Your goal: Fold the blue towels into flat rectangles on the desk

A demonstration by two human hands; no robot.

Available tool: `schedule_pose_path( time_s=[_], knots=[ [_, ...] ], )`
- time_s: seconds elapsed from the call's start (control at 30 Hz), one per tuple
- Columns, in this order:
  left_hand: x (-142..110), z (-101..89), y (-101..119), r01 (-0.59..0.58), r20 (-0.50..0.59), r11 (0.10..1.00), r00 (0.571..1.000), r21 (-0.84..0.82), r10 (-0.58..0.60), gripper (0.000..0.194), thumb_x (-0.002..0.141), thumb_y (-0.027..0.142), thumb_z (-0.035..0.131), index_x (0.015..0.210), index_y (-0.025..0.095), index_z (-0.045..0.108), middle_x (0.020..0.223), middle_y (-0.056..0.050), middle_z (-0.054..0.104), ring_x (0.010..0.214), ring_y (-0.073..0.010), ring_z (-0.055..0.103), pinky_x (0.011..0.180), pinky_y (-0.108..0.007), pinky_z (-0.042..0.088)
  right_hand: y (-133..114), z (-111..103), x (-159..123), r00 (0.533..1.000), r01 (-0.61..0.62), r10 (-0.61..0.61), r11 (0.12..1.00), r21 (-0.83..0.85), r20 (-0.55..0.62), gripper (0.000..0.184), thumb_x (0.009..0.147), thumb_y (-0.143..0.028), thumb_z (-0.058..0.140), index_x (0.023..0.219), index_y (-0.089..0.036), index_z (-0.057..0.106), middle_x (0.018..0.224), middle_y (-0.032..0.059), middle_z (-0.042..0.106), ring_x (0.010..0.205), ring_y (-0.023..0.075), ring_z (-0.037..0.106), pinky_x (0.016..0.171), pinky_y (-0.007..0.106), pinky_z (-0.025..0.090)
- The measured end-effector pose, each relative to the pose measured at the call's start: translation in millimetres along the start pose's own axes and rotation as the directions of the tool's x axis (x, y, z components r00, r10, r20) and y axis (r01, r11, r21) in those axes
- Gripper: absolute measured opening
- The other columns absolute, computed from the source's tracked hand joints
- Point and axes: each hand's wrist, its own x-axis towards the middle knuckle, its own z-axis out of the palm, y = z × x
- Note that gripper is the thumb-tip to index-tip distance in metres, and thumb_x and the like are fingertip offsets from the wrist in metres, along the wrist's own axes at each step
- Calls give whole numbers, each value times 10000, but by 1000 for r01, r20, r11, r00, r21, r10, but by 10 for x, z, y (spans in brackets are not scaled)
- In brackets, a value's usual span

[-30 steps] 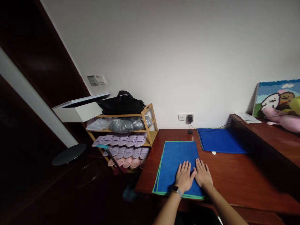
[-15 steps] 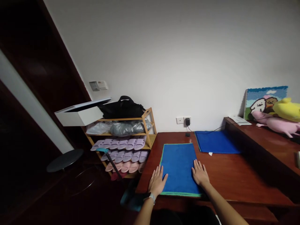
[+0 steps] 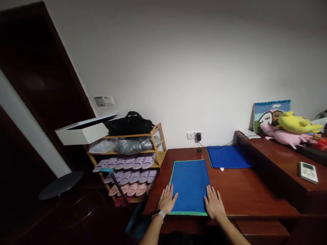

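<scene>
A blue towel (image 3: 190, 185) with green edging lies folded into a flat rectangle on the brown wooden table (image 3: 245, 194). My left hand (image 3: 166, 200) rests palm down over the towel's left edge, thumb spread onto the cloth. On the opposite side, my right hand (image 3: 214, 201) lies flat at the right edge, fingers stretched away from me. Neither hand grips anything. Farther back to the right, a second blue cloth (image 3: 228, 157) with a green edge and a small white tag lies flat near the wall.
Left of the table stands a wooden rack (image 3: 158, 149) with slippers, a black bag (image 3: 130, 123) and a white box (image 3: 87, 132). A raised ledge (image 3: 276, 149) on the right bears plush toys (image 3: 293, 122) and a calculator (image 3: 308, 172). A charger (image 3: 198, 136) sits in the wall socket.
The view has turned slightly right, bringing the calculator into full sight. Both hands stay flat at the towel's edges, with my right hand slightly nearer the front edge.
</scene>
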Motion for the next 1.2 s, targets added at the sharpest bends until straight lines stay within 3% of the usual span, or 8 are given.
schedule_pose_path(
  time_s=[0.13, 0.23, 0.33, 0.47, 0.57, 0.73, 0.83, 1.2],
  knots=[
    [27, -100, 157, -39, -83, 999, 996, 29, 41, 749, 1023, 596, 155, 1619, 154, 260, 1689, -94, 205, 1563, -248, 190, 1275, -473, 195, -23, -16, 9, 1000, 6, -6, 1000, 14, -5, 698, 1007, -481, 168, 1619, -150, 227, 1690, 18, 168, 1573, 227, 121, 1283, 460, 83],
    [50, -91, 639, -182, -164, 983, 970, -10, 178, 717, 1040, 556, 117, 1620, 159, 253, 1691, -66, 211, 1566, -221, 183, 1284, -445, 195, -35, -28, 5, 1000, 7, -7, 1000, 18, -14, 695, 1004, -471, 173, 1616, -149, 242, 1686, 24, 179, 1573, 230, 126, 1282, 466, 83],
    [96, 72, 1269, -330, -128, 942, 939, -65, 320, 678, 1041, 527, 104, 1626, 208, 228, 1688, -38, 236, 1567, -224, 177, 1283, -476, 203, -32, -27, 0, 1000, 13, -13, 1000, 13, -9, 682, 1004, -452, 172, 1613, -160, 262, 1683, 26, 192, 1572, 233, 122, 1282, 475, 74],
    [151, 337, 1696, -293, -76, 950, 955, -107, 286, 670, 1032, 506, 60, 1632, 227, 168, 1688, -37, 228, 1568, -219, 156, 1285, -497, 195, -10, 12, 10, 998, 56, -56, 998, -7, -1, 671, 996, -415, 171, 1602, -157, 302, 1681, 35, 194, 1572, 244, 123, 1282, 485, 86],
    [127, 350, 1464, -272, -56, 957, 962, -102, 268, 706, 1022, 574, 79, 1631, 237, 199, 1694, -20, 189, 1572, -213, 136, 1291, -471, 179, -14, 21, 18, 999, 42, -42, 999, -21, -6, 687, 1001, -451, 154, 1609, -158, 275, 1683, 33, 189, 1571, 242, 128, 1283, 478, 98],
    [-33, 76, 485, -50, -48, 998, 998, -27, 49, 757, 997, 656, 160, 1619, 239, 265, 1688, -50, 204, 1565, -256, 170, 1275, -509, 185, -68, -46, -6, 1000, 4, -5, 997, -76, -6, 707, 1003, -459, 131, 1614, -116, 225, 1687, 34, 164, 1572, 233, 118, 1287, 462, 83],
    [-82, 0, 65, 14, -49, 1000, 999, -2, -14, 749, 1002, 645, 186, 1625, 234, 246, 1693, -53, 192, 1565, -242, 178, 1270, -473, 201, -84, -65, 24, 1000, 15, -14, 995, -99, 10, 707, 1001, -446, 147, 1612, -99, 224, 1688, 44, 166, 1572, 227, 118, 1288, 448, 73],
    [164, 25, -14, 27, -82, 999, 996, -18, -29, 772, 996, 654, 196, 1619, 206, 270, 1692, -71, 209, 1568, -245, 172, 1278, -466, 170, -92, -29, 286, 1000, 6, -4, 996, -91, 15, 705, 1003, -456, 163, 1614, -109, 227, 1687, 46, 182, 1568, 233, 149, 1284, 453, 105]
  ],
)
